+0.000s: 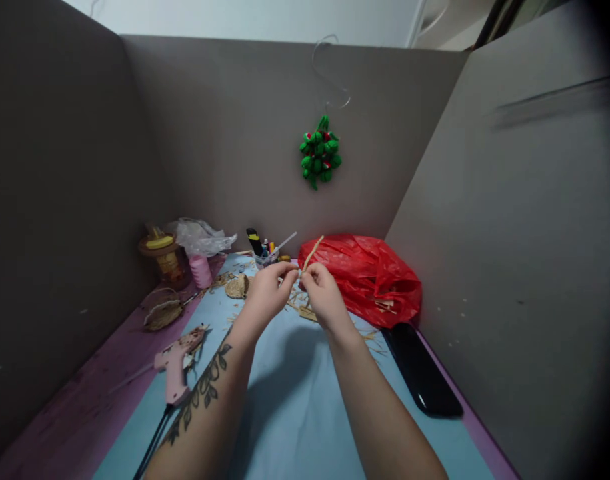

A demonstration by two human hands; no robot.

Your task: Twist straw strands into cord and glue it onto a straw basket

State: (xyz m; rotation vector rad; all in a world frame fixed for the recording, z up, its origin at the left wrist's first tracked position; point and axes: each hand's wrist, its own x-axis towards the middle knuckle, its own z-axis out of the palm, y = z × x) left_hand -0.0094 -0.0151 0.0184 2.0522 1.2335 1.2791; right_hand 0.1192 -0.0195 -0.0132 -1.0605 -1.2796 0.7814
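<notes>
Both my hands are raised over the middle of the blue table cover, fingertips almost meeting. My right hand (321, 288) is closed in a pinch on a thin straw-coloured strip (312, 253), which sticks up above the fingers. Just beside it, my left hand (272, 288) is also pinched, thumb against fingers; what lies between them is too small to make out. Behind the left hand sits a small woven straw piece (237, 287). Below the hands lies a short flat straw piece (307, 313), partly hidden by the right hand.
A pink glue gun (175, 367) with a black cord lies left, near a woven piece (163, 313), a pink thread spool (201, 272) and a lidded jar (167, 257). Behind stand a cup of tools (265, 259) and a red plastic bag (369, 277). A black phone-like slab (425, 370) lies right.
</notes>
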